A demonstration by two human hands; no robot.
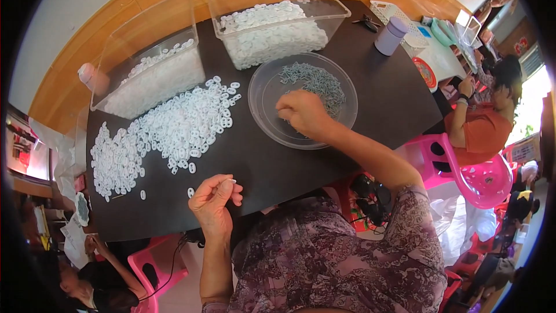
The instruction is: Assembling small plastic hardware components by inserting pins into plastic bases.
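My left hand (213,204) is over the table's near edge, thumb and fingers pinched. A bit of a small white plastic piece (234,181) shows at its fingertips. My right hand (303,113) reaches into a round clear plastic tray (263,122) with its fingers bent together; whatever they hold, if anything, is hidden. Inside that tray lies a heap of small grey screws (315,80). Left of it, many white oval plastic pieces with two holes (185,119) are spread on the dark table (243,153). A few stray pieces lie near my left hand.
Two clear bins, one at left (194,35) and one at centre (341,10), hold more white pieces. A lilac cup (391,36) and a pink bottle (92,78) stand farther out. One person (483,119) sits at right, another (95,284) at lower left, near pink chairs.
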